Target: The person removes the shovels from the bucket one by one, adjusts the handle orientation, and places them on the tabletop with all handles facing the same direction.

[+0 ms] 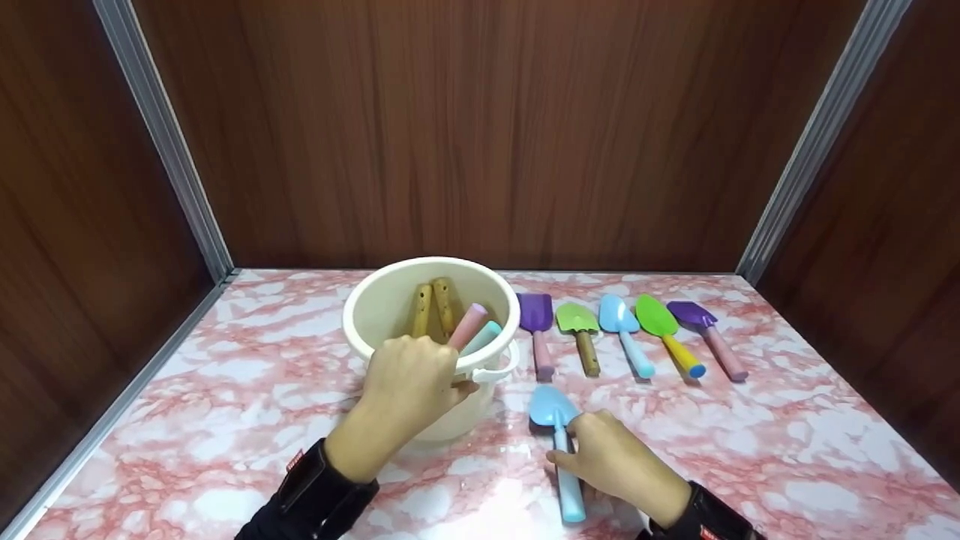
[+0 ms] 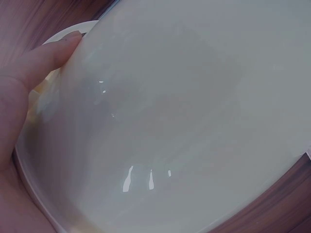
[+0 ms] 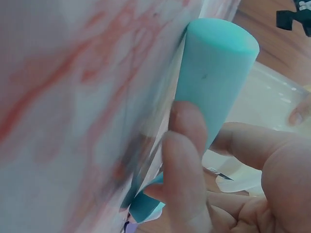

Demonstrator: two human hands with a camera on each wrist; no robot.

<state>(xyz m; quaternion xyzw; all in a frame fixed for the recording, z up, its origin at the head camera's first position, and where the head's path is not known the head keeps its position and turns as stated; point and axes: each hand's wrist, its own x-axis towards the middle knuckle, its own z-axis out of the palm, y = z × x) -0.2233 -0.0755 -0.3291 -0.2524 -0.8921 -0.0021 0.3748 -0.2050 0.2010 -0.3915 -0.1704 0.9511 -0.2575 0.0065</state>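
Observation:
A cream plastic bucket (image 1: 382,307) stands upright on the table, shown close up as a pale wall in the left wrist view. My left hand (image 1: 412,382) grips its near rim, with the thumb outside; the other fingertips are hidden inside. Several handles stick up in it: two brown ones (image 1: 443,300), a pink one (image 1: 468,326) and a turquoise one (image 1: 481,337). Right of the bucket, a light-blue toy shovel (image 1: 551,407) lies on the table. My right hand (image 1: 619,454) pinches its handle (image 3: 218,68) between thumb and fingers.
Behind my right hand lie a purple shovel (image 1: 535,313), a green tool with a brown handle (image 1: 587,352), another light-blue shovel (image 1: 635,352), a green shovel with a yellow handle (image 1: 656,316) and a purple one with a pink handle (image 1: 724,352). Wooden panels (image 1: 480,135) enclose the marbled table (image 1: 225,420).

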